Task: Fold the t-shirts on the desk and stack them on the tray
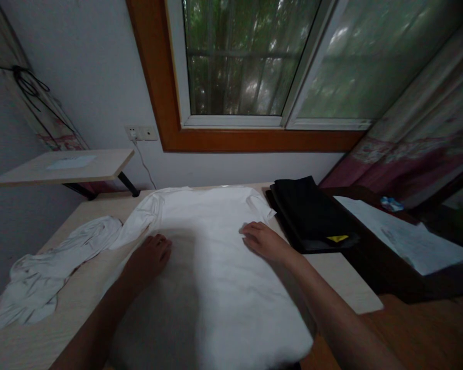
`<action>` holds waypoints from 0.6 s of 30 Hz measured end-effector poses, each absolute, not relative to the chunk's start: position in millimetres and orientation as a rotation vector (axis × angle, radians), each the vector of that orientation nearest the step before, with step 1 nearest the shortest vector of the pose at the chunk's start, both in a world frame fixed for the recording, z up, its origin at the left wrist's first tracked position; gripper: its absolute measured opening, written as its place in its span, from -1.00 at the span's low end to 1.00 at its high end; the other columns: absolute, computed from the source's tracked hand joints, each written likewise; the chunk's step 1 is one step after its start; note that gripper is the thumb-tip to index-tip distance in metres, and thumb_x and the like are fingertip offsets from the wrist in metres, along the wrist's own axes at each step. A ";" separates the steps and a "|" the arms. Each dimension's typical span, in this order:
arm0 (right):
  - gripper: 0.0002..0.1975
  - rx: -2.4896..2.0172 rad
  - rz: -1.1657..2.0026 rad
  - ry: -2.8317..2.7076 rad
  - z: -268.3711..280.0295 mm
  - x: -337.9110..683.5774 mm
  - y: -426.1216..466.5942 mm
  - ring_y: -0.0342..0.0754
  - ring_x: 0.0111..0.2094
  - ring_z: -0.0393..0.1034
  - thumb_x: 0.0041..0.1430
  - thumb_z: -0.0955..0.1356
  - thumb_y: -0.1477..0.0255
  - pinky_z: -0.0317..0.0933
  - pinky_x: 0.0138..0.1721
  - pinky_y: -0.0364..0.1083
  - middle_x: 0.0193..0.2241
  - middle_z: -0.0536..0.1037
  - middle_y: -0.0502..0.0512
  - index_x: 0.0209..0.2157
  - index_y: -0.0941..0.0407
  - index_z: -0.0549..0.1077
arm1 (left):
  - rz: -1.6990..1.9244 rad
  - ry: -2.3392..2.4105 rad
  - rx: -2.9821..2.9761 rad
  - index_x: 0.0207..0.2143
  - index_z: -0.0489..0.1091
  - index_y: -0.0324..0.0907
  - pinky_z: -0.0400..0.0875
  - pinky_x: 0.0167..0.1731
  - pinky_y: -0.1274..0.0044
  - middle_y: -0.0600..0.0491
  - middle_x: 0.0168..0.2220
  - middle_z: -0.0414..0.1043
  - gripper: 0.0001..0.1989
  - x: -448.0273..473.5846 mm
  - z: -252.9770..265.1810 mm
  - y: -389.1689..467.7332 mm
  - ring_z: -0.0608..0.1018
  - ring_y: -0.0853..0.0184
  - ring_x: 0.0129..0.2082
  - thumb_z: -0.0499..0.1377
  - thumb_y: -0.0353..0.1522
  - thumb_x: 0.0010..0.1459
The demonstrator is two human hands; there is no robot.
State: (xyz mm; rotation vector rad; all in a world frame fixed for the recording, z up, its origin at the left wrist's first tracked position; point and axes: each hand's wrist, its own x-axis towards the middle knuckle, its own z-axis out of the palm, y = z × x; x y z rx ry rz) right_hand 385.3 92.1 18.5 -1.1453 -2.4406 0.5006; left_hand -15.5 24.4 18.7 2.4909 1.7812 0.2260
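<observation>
A white shirt (219,267) lies spread over the table, its lower end coming toward me past the near edge. My left hand (150,255) rests on the shirt's left side, palm down, fingers slightly bent and apart from any grip. On the right side, near a sleeve (260,203), my right hand (263,240) lies with its fingers stretched out on the cloth. Another sleeve-like part (139,216) bunches at the upper left. The shirt's collar end lies at the far side, by the wall.
Crumpled white cloth (61,262) lies on the table (71,313) at left. A small raised shelf (34,167) stands behind it. Folded black cloth (304,213) sits at right, beside a dark surface bearing a clear sheet (405,236). A window (250,61) is ahead.
</observation>
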 end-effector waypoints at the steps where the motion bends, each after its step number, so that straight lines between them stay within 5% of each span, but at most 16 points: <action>1: -0.72 -1.153 0.476 -2.453 19.0 383.5 91.2 0.11 0.01 0.43 0.29 0.30 0.42 0.22 0.14 0.08 -0.08 0.59 0.23 -0.05 0.10 0.58 | 0.196 1.811 2.480 -0.08 0.50 -0.19 0.41 0.03 0.28 -0.14 -0.04 0.50 -0.68 -16.6 21.4 22.3 0.52 0.14 -0.04 -0.03 -0.36 0.34; 7: -0.73 -1.171 0.680 -2.429 31.7 374.3 81.4 -0.04 -0.32 0.46 0.33 0.25 0.40 0.28 -0.22 -0.11 -0.36 0.59 0.10 -0.29 0.11 0.58 | -0.036 1.904 2.276 -0.35 0.51 -0.14 0.41 -0.28 0.40 -0.06 -0.28 0.56 -0.65 -22.1 46.7 2.3 0.60 0.21 -0.32 -0.04 -0.27 0.30; 12: -0.73 -1.254 1.203 -2.412 36.0 373.5 63.1 -0.14 -0.59 0.36 0.31 0.26 0.31 0.17 -0.50 -0.20 -0.58 0.51 -0.03 -0.41 0.10 0.49 | -0.192 1.787 2.064 -0.61 0.43 -0.14 0.37 -0.44 0.42 -0.06 -0.55 0.51 -0.58 -18.8 65.5 -13.3 0.58 0.18 -0.51 -0.01 -0.21 0.22; 15: -0.72 -1.273 1.478 -2.392 36.5 374.1 57.1 -0.14 -0.63 0.37 0.32 0.25 0.26 0.18 -0.54 -0.20 -0.57 0.53 -0.03 -0.34 0.10 0.49 | -0.298 1.588 1.872 -0.61 0.42 -0.15 0.34 -0.54 0.46 -0.02 -0.61 0.48 -0.55 -16.0 73.6 -16.2 0.54 0.24 -0.62 -0.02 -0.19 0.24; 18: -0.74 -1.215 1.340 -2.469 37.2 371.7 61.8 -0.12 -0.56 0.43 0.31 0.26 0.29 0.23 -0.48 -0.18 -0.49 0.58 0.01 -0.33 0.10 0.51 | -0.109 1.604 2.095 -0.43 0.52 -0.13 0.42 -0.43 0.44 -0.01 -0.47 0.58 -0.63 -12.9 71.2 -8.6 0.61 0.22 -0.48 0.00 -0.22 0.27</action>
